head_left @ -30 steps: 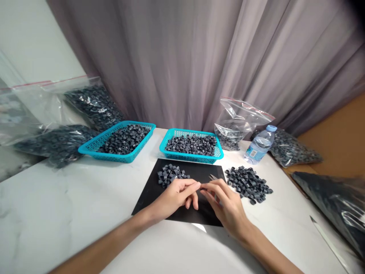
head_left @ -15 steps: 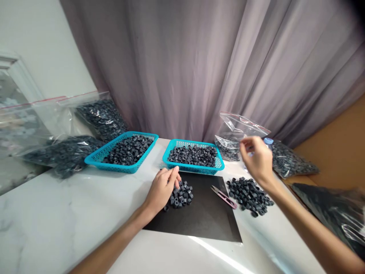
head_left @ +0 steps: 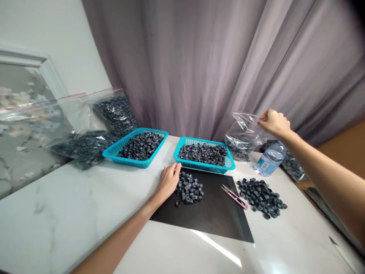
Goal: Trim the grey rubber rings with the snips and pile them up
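Observation:
My right hand point(head_left: 275, 122) pinches the top corner of a clear zip bag point(head_left: 241, 146), which stands partly filled with small dark rings behind the right pile. My left hand point(head_left: 171, 177) rests at the left side of the black mat point(head_left: 211, 222), fingers loosely extended and holding nothing that I can see. It lies beside a heap of small dark grey rings point(head_left: 190, 188) on the mat. Pink-handled thread snips point(head_left: 235, 196) lie on the mat's right edge. To their right, a second pile of dark rings point(head_left: 262, 198) sits on the white table.
Two blue baskets of rings, a left basket point(head_left: 146, 163) and a right basket point(head_left: 207, 166), stand behind the mat. A water bottle point(head_left: 269, 160) is below my right forearm. Filled plastic bags point(head_left: 91, 146) lie at the far left. A grey curtain point(head_left: 185, 68) hangs behind.
My right hand has moved up and right, taking hold of the zip bag's top edge and pulling it rightward. My left hand has eased off the heap. The view has turned slightly right.

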{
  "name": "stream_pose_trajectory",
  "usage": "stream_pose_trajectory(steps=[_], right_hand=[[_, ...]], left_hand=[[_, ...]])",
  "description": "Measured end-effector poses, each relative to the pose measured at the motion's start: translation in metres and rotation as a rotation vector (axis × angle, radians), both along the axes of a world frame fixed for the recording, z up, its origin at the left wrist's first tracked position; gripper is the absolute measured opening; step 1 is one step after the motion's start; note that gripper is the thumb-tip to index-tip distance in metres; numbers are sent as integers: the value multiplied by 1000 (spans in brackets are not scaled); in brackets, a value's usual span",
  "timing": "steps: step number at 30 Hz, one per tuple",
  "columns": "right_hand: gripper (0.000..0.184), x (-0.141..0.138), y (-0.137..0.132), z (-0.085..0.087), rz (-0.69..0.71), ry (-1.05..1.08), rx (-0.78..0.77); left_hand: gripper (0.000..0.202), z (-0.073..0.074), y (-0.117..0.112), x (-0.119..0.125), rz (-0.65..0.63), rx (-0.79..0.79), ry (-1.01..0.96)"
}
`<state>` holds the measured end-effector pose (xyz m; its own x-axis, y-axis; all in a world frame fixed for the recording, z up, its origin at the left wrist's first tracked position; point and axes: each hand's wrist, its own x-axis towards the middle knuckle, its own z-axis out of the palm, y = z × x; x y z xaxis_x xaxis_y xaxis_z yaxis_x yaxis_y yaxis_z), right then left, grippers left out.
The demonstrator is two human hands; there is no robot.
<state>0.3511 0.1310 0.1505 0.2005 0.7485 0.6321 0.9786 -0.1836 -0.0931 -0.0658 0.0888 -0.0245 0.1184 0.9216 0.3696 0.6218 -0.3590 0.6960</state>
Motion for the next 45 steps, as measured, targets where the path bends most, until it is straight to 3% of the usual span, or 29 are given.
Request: stream_pose_trajectory(steps=[5,9,12,14,17,20,22,24,26,37,39,43,45], right_hand=[[29,-23,-17,1,-155,11,-124],[42,-55,-41,-7,-160,-84,-33],[43,-78,-58,-25,-143,-136,61],[44,-92,-70,-44,-129,-131,123],[37,-121,-96,-86,46,-34,225],[20,-159,-127,-137,418,128,57],[17,-180,-144,-166,555,219,-36],[20,-193,-154,-185,647,317,-84],[20,-197,-157,-192,688,410,-98],[25,-194,-158,-192,670,450,-115],[26,-197,-162,-174,692,494,-77],[28,-217,-194,-96,865,538,-37],[27,-229,-223,-70,960,423,-108]], left_hand=[[31,-3,8,-3,-55,-10,-29],[21,-4,11,-4,-143,-34,-22],[18,-5,10,-3,-192,-51,-4],[18,-5,8,-3,-205,-57,9],[18,-5,7,-2,-217,-67,15],[19,-3,7,-2,-222,-73,15],[20,-2,7,-3,-229,-74,20],[20,0,7,-4,-247,-77,28],[20,1,7,-3,-259,-79,32],[18,0,9,2,-182,-104,-19],[19,0,9,3,-148,-98,-15],[19,-1,7,4,-91,-79,-12],[18,-3,7,5,-70,-74,-11]])
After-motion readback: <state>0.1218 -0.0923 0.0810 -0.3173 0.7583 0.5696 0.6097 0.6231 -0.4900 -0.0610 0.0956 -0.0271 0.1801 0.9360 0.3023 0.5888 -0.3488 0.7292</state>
